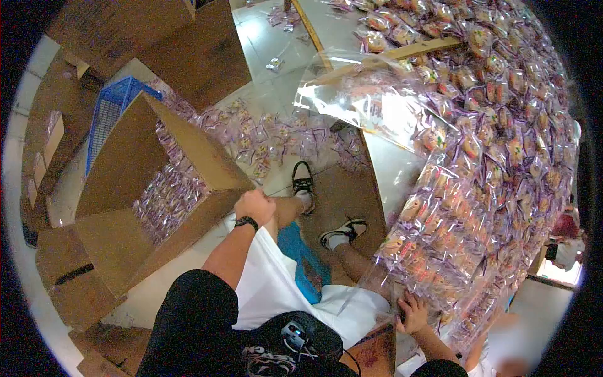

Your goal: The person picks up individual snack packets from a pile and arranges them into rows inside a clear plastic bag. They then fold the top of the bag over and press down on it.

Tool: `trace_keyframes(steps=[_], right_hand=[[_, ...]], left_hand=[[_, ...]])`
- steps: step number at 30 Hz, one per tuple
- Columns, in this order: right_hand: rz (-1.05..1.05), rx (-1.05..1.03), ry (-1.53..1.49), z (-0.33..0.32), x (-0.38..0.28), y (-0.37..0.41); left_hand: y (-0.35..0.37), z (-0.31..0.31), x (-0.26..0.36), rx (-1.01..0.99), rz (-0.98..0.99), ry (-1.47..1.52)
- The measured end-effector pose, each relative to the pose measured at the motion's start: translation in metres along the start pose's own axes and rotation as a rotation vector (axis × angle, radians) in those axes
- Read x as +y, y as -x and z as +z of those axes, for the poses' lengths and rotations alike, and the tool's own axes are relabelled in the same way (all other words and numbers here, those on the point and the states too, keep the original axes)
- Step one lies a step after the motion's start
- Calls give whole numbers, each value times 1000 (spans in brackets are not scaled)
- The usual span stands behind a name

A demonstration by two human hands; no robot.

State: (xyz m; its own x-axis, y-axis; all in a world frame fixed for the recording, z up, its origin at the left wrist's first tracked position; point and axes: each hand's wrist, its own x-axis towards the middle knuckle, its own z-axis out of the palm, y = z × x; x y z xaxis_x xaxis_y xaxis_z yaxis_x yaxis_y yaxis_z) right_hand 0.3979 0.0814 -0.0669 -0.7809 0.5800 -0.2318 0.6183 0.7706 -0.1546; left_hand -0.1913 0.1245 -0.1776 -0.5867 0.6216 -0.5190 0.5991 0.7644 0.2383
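My left hand [254, 207], with a dark band at the wrist, is closed on the near corner of an open cardboard box [207, 160]. The box is tilted, and many small wrapped packs [169, 204] lie inside it. At the lower right, my right hand [411, 314] has its fingers spread against the edge of a clear plastic bag [433, 242]. Rows of individually wrapped round pastries fill this bag, which rests along the table's near side. Beyond it, loose wrapped pastries [496, 100] cover the table in a heap.
Another clear plastic bag [370, 94] lies over the table edge by a wooden strip [427, 48]. Wrapped packs [270, 135] are scattered on the floor. A blue crate [116, 103] stands behind the box, and a blue stool [298, 257] is between my legs. Another person's arm [476, 352] shows at lower right.
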Motion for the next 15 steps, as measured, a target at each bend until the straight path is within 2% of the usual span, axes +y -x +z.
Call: trace_keyframes(steps=[4, 7, 10, 15], right_hand=[[-21, 38, -11, -2, -3, -4], [6, 59, -15, 6, 0, -1], [60, -9, -62, 8, 1, 4], [7, 33, -29, -1, -3, -2]], left_hand=[[2, 4, -3, -56, 17, 42], [2, 9, -4, -39, 42, 7], [-1, 10, -6, 31, 18, -63], [4, 1, 0, 26, -21, 19]])
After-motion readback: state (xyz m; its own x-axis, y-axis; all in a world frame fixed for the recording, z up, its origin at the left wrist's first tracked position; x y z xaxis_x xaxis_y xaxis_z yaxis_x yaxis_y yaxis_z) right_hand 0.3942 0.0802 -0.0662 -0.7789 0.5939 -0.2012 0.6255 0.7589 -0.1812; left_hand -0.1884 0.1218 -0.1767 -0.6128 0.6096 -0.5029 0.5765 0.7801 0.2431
